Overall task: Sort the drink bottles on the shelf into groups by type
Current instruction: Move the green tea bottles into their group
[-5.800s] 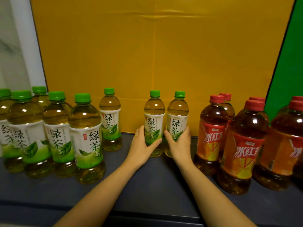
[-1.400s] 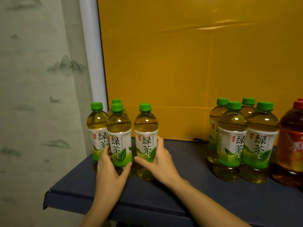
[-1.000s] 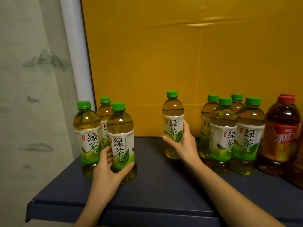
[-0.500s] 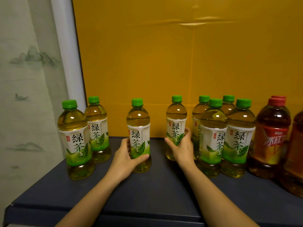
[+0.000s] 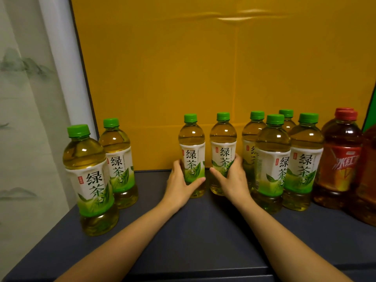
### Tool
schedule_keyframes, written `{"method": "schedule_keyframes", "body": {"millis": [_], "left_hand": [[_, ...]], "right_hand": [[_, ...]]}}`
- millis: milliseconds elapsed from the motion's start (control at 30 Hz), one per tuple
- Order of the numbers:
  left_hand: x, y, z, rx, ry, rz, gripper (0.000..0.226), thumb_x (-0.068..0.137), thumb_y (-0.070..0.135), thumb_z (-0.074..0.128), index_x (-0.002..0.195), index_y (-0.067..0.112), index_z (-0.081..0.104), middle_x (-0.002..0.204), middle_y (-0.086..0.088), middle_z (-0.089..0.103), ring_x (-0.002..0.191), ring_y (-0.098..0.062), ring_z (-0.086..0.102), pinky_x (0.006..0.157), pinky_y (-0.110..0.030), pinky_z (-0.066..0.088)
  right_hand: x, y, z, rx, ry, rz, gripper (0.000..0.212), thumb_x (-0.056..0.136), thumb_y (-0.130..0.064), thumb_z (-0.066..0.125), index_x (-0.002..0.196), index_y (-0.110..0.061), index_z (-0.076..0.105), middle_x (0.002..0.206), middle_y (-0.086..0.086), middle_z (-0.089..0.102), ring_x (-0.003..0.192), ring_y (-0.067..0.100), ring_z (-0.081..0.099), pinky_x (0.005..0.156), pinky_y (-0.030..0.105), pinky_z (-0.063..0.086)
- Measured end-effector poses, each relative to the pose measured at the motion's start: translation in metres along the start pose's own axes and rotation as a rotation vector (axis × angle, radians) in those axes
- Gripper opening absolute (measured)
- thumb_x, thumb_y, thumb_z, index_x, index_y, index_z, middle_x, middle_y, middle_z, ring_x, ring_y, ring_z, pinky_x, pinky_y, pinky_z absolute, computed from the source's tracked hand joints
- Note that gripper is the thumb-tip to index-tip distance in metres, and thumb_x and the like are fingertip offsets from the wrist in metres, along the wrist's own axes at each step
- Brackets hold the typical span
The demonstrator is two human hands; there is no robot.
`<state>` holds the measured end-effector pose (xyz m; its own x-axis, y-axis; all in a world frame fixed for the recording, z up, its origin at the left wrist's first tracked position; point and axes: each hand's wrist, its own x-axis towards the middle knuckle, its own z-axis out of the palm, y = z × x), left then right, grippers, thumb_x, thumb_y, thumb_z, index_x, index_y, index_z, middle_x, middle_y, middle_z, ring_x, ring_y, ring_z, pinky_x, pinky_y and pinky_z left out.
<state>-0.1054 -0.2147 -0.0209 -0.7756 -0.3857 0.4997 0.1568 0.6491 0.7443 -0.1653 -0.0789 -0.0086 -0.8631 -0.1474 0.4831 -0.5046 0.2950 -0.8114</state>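
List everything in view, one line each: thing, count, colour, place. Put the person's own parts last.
green tea bottles: eight, pale yellow-green drink, green caps, white and green labels; two at the left end of the shelf, two in the middle, four clustered right of middle.
red tea bottles: at least three, dark amber drink, red caps and labels; at the right end, partly cut off by the frame.
shelf: one, dark blue-grey; under all bottles.
backboard: one, yellow; behind the shelf.
curtain: one, pale, with a landscape print; at left.
left hand: grips the left middle bottle.
right hand: grips the right middle bottle.
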Motion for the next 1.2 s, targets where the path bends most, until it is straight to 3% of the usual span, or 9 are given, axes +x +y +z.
{"method": "schedule_keyframes", "body": {"millis": [267, 467, 567, 700, 800, 867, 933, 1033, 1200], "left_hand": [[0.000, 0.003, 0.008, -0.009, 0.010, 0.001, 0.069, 0.068, 0.036, 0.079, 0.119, 0.010, 0.040, 0.125, -0.005, 0.051, 0.118, -0.019, 0.048, 0.090, -0.030, 0.044], [-0.019, 0.029, -0.021, 0.317, -0.128, 0.047, 0.083, 0.080, 0.043, 0.065, 0.142, 0.010, 0.020, 0.146, -0.005, 0.026, 0.136, -0.019, 0.026, 0.105, -0.030, 0.031], [-0.047, 0.041, -0.058, 0.433, 0.069, 0.323, 0.052, 0.087, 0.041, 0.054, 0.131, 0.016, 0.043, 0.141, -0.001, 0.036, 0.130, -0.015, 0.034, 0.103, -0.031, 0.035], [-0.076, 0.032, -0.108, 0.413, 0.444, 0.521, 0.024, 0.084, 0.029, 0.053, 0.100, 0.013, 0.061, 0.112, -0.008, 0.057, 0.107, -0.016, 0.049, 0.094, -0.019, 0.035], [-0.087, 0.014, -0.134, 0.344, 0.687, 0.460, 0.035, 0.079, 0.024, 0.057, 0.110, 0.009, 0.050, 0.115, -0.014, 0.045, 0.110, -0.015, 0.039, 0.098, -0.012, 0.028], [-0.090, -0.001, -0.143, 0.282, 0.759, 0.371, 0.052, 0.074, 0.028, 0.063, 0.118, 0.009, 0.040, 0.119, -0.019, 0.039, 0.112, -0.023, 0.040, 0.097, -0.022, 0.036], [-0.088, -0.015, -0.147, 0.250, 0.725, 0.235, 0.075, 0.067, 0.034, 0.073, 0.124, 0.011, 0.030, 0.122, -0.019, 0.037, 0.114, -0.028, 0.042, 0.096, -0.032, 0.040], [-0.083, -0.021, -0.146, 0.110, 0.577, -0.026, 0.100, 0.057, 0.026, 0.087, 0.129, 0.010, 0.020, 0.125, -0.005, 0.036, 0.116, -0.018, 0.043, 0.094, -0.032, 0.042], [-0.085, -0.021, -0.147, -0.008, 0.473, -0.176, 0.088, 0.062, 0.018, 0.084, 0.128, 0.012, 0.026, 0.117, 0.003, 0.045, 0.107, -0.012, 0.048, 0.085, -0.027, 0.042]], "right_hand": [[-0.005, -0.003, 0.003, -0.033, 0.006, 0.001, 0.067, 0.081, -0.018, 0.068, 0.134, -0.008, 0.029, 0.133, 0.010, 0.047, 0.125, 0.024, 0.045, 0.097, 0.033, 0.040], [-0.017, -0.014, -0.011, 0.032, -0.077, -0.003, 0.070, 0.084, -0.021, 0.063, 0.141, -0.015, 0.024, 0.142, 0.006, 0.042, 0.131, 0.021, 0.040, 0.107, 0.043, 0.038], [-0.046, -0.030, -0.016, -0.002, -0.070, -0.153, 0.080, 0.088, -0.019, 0.059, 0.149, -0.013, 0.007, 0.156, 0.001, 0.015, 0.144, 0.013, 0.015, 0.118, 0.037, 0.019], [-0.069, -0.066, 0.001, 0.027, -0.133, -0.434, 0.059, 0.089, -0.017, 0.057, 0.141, -0.014, 0.029, 0.141, -0.006, 0.033, 0.132, 0.003, 0.028, 0.110, 0.012, 0.021], [-0.062, -0.087, 0.035, 0.037, -0.353, -0.436, 0.056, 0.089, -0.019, 0.059, 0.138, -0.014, 0.033, 0.137, 0.000, 0.042, 0.126, 0.007, 0.038, 0.107, 0.020, 0.031], [-0.055, -0.096, 0.063, 0.055, -0.435, -0.375, 0.062, 0.087, -0.022, 0.061, 0.140, -0.013, 0.029, 0.140, 0.003, 0.039, 0.129, 0.012, 0.037, 0.107, 0.025, 0.032], [-0.050, -0.103, 0.091, 0.104, -0.495, -0.274, 0.072, 0.084, -0.028, 0.064, 0.143, -0.012, 0.024, 0.145, 0.004, 0.033, 0.133, 0.015, 0.033, 0.109, 0.031, 0.032], [-0.046, -0.104, 0.126, 0.212, -0.586, -0.138, 0.083, 0.080, -0.027, 0.068, 0.144, -0.013, 0.018, 0.148, 0.004, 0.029, 0.135, 0.019, 0.033, 0.110, 0.041, 0.034], [-0.056, -0.096, 0.155, 0.451, -0.658, 0.006, 0.063, 0.084, -0.016, 0.064, 0.135, -0.016, 0.029, 0.129, 0.002, 0.053, 0.119, 0.015, 0.051, 0.099, 0.032, 0.044]]}}
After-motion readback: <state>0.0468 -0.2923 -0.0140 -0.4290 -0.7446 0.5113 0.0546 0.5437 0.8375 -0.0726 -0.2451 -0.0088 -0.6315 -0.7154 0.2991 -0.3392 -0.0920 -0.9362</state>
